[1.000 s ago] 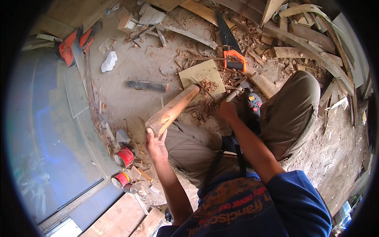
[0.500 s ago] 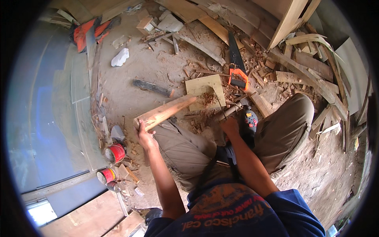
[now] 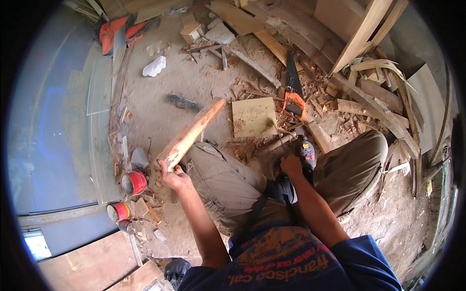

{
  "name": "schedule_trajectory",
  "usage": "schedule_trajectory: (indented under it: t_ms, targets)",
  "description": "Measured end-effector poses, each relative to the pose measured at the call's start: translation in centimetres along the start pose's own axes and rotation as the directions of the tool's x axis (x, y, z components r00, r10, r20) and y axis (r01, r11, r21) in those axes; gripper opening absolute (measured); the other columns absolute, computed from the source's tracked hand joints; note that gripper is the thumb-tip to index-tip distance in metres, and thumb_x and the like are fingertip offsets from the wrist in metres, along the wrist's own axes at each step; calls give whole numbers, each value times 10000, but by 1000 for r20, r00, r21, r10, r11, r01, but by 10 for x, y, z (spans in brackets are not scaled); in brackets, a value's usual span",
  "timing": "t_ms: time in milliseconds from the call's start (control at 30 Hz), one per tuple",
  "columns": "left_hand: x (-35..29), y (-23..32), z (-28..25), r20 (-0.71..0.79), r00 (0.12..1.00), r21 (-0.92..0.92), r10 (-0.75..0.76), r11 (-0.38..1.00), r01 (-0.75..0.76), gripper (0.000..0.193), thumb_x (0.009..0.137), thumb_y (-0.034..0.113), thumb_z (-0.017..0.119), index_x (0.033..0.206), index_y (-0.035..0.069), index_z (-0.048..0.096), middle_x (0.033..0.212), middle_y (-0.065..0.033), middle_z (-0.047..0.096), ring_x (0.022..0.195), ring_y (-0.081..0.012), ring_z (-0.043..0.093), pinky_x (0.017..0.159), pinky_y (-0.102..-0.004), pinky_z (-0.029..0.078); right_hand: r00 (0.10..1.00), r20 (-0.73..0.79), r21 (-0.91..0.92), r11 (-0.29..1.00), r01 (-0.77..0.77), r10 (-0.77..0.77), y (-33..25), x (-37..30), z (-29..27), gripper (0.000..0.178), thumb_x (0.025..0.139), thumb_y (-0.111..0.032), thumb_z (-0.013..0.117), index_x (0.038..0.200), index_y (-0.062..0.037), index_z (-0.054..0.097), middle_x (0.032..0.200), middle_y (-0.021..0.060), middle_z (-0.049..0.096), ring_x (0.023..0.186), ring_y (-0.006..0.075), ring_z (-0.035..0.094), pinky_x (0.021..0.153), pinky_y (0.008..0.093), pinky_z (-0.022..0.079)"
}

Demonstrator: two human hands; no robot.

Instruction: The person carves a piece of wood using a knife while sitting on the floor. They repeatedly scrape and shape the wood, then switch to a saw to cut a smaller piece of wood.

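Note:
My left hand (image 3: pixel 175 178) grips the lower end of a split, pale length of wood (image 3: pixel 194 130). The piece slants up and away to the right, above my bent left leg. Between my knees, my right hand (image 3: pixel 292 166) is closed beside a dark shoe (image 3: pixel 307 150) with red spots. Whatever it holds is hard to make out, dark and mostly hidden against the clothing. A square yellowish board (image 3: pixel 250 109) lies flat on the ground ahead, with a few wood chips on it.
A handsaw with an orange handle (image 3: pixel 294 105) lies beyond the board, among wood chips. Offcuts and planks (image 3: pixel 376 104) pile up at right. Two red cans (image 3: pixel 138 182) stand at left near a glass sheet (image 3: pixel 99 145). A dark stick (image 3: pixel 183 102) and white lump (image 3: pixel 154 67) lie ahead.
The wood in my left hand has tilted more upright, its far end moving left, off the board. My right hand has drawn back toward me; the thin blade seen in it before no longer shows.

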State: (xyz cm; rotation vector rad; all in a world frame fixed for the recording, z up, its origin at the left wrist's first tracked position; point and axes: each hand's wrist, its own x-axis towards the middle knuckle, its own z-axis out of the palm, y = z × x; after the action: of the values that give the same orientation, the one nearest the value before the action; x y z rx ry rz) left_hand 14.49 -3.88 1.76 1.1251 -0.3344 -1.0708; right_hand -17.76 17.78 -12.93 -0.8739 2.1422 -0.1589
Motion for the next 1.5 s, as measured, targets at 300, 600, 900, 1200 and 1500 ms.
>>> schedule_trajectory:
  t_ms: [300,600,900,1200,1500]
  targets:
    - [-15,-22,2,5,1000,-147,-30,989,31,383,940,299,722,1222,64,613,1115,-18,676,858,-111,609,601,-247,343,943,-34,-325,896,303,-331,30,48,42,346,835,-260,658,944,56,748,939,268,722,919,420,721,844,513,581]
    - [-21,-5,-30,211,965,-433,-156,870,235,381,1031,330,584,1196,-13,606,1117,-130,708,719,-140,644,397,-219,363,974,-226,848,499,180,33,-95,22,-68,555,874,-515,745,908,37,706,772,154,717,502,170,580,479,364,485]
    - [-84,-33,10,482,820,-487,-309,683,544,436,1051,357,537,1211,-45,587,1129,-154,687,838,-204,651,386,-185,403,870,-462,862,145,486,-172,-182,-66,-215,536,896,-458,762,1092,20,622,887,108,732,480,104,504,458,275,430]
    - [-124,1,25,478,680,-135,-556,719,682,362,1030,323,589,1189,-1,616,1078,-109,687,799,-165,651,395,-163,423,790,-565,821,-251,513,-236,-141,-65,-232,414,906,-406,766,1006,-46,586,761,47,602,515,116,501,487,281,441]
    - [-164,57,42,526,758,13,-385,895,446,283,981,285,657,1198,107,623,1171,-66,668,844,-158,623,505,-201,476,876,-442,828,-464,316,-194,-104,-52,-215,358,969,-409,686,1016,-69,586,844,47,620,574,117,521,543,292,467]
